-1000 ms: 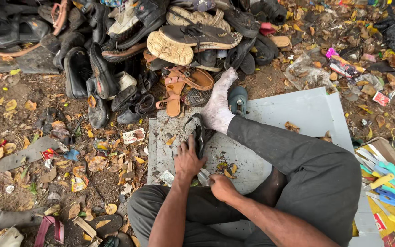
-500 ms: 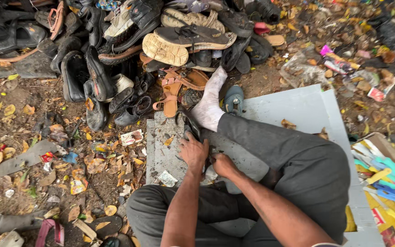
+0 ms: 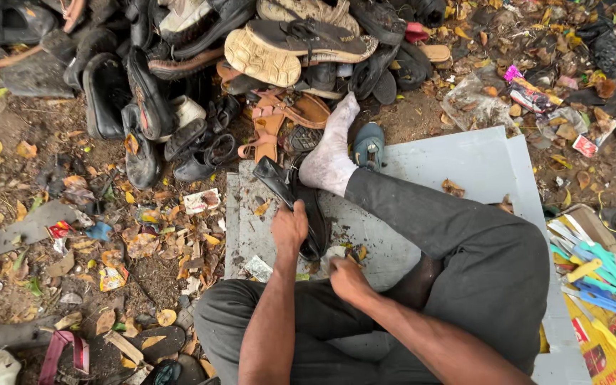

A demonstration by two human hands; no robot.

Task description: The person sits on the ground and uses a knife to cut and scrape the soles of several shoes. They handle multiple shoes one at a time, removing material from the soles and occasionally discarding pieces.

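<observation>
Black leather is what you have under your left hand [image 3: 289,227]: a worn black shoe [image 3: 295,203] lying on the grey board [image 3: 465,164] in front of you, its toe pointing away toward the heap. Your left hand presses down on the shoe's middle with the fingers curled over it, clamped on the upper. Your right hand [image 3: 348,276] sits just beside the shoe's heel end, closed into a loose fist; you cannot tell from this view whether anything is inside it. Your white-socked foot [image 3: 329,153] stretches out right next to the shoe, touching its far side, with your grey trouser leg [image 3: 458,235] crossing the board. Beyond the foot lies a pile of old shoes and sandals [image 3: 251,57], a tan sandal [image 3: 272,121] nearest. Dry leaves and scraps [image 3: 144,242] cover the dirt at your left, and coloured tool handles [image 3: 593,274] lie at your right.
</observation>
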